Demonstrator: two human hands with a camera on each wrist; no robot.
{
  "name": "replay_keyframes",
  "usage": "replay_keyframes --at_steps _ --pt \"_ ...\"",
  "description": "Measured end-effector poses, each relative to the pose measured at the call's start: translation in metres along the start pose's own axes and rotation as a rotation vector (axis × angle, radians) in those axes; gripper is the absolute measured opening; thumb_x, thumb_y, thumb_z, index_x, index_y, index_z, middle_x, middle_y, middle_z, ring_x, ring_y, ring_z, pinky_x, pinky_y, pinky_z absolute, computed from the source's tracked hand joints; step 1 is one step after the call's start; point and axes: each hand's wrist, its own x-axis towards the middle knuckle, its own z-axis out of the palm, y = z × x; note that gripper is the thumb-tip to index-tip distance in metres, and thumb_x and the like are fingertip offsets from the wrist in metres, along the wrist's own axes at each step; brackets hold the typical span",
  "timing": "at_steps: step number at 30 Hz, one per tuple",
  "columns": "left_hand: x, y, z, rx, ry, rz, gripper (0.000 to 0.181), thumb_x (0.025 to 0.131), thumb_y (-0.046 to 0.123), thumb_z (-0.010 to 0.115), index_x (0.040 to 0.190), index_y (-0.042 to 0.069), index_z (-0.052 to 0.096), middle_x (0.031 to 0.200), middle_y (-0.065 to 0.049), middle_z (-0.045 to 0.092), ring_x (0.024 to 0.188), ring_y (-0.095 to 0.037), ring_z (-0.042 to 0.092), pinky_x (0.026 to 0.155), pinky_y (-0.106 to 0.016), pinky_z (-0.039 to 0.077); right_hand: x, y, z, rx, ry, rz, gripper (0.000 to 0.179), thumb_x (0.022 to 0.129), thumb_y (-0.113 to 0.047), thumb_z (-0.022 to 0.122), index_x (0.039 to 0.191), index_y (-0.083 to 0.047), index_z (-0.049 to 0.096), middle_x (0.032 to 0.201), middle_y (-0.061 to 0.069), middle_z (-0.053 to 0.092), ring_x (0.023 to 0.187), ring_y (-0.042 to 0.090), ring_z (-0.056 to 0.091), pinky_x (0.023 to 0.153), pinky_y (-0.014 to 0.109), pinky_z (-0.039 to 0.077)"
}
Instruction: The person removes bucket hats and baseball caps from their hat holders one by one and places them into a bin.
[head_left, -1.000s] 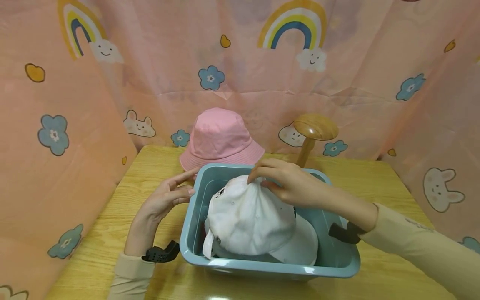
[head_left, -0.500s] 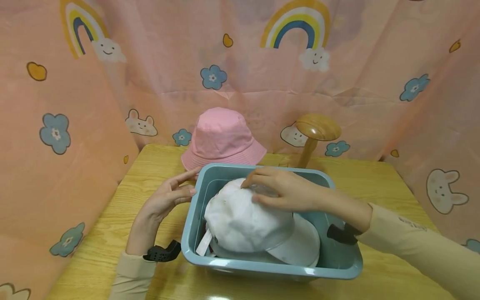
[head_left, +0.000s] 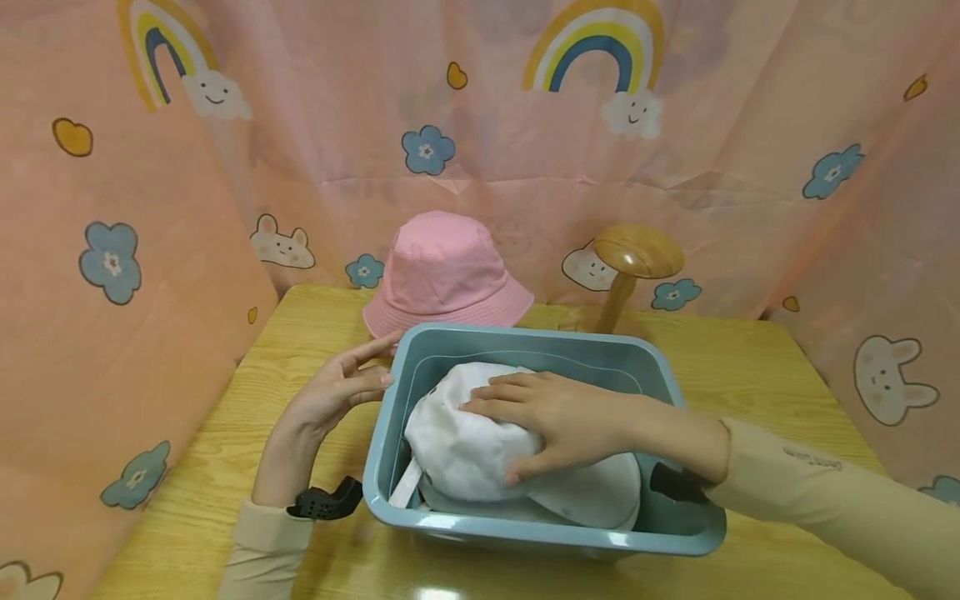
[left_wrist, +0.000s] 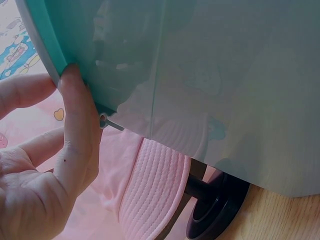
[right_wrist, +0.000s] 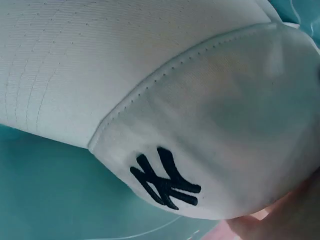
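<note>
A white baseball cap (head_left: 461, 454) lies inside a blue-grey plastic bin (head_left: 540, 542), its brim toward the bin's right side. Spread over the cap's crown, my right hand (head_left: 570, 417) rests with fingers extended. The right wrist view shows the cap's front with a black letter logo (right_wrist: 165, 180); most of the hand is out of that picture. At the bin's left rim, my left hand (head_left: 330, 396) touches the edge with its thumb and fingertips. In the left wrist view, the fingers (left_wrist: 77, 125) lie against the bin's outer wall.
A pink bucket hat (head_left: 446, 271) stands behind the bin, above a black round base (left_wrist: 220, 205). To its right is a wooden hat stand (head_left: 637, 252) with a domed top. Wood-grain table (head_left: 757, 392); a pink patterned curtain (head_left: 337, 83) surrounds it.
My right hand has gone from pinching the cap's peaked top to lying flat on it, moving slightly down. The crown now sits lower. The left hand stays at the rim.
</note>
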Motion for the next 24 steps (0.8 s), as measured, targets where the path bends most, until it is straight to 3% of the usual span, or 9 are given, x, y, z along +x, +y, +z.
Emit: replay_keyframes --at_steps 10,24 --pt "0.0 0.001 0.0 0.002 0.013 -0.006 0.066 0.092 0.001 0.055 0.15 -0.003 0.025 0.129 -0.004 0.044 0.094 -0.005 0.067 0.085 -0.025 0.054 0.008 -0.001 0.013 -0.061 -0.084 -0.007 0.087 0.087 -0.063 0.054 0.155 -0.022 0.019 0.161 0.0 0.022 0.148 0.028 0.022 0.116 0.058 0.02" --pt "-0.001 0.001 0.0 -0.016 0.013 -0.005 0.065 0.092 0.0 0.055 0.15 -0.002 0.025 0.128 0.0 0.047 0.095 -0.006 0.067 0.084 -0.025 0.055 0.018 -0.002 0.024 -0.058 -0.117 0.0 0.083 0.088 -0.061 0.054 0.155 -0.026 0.02 0.161 -0.003 0.02 0.149 0.026 0.021 0.117 0.057 0.018"
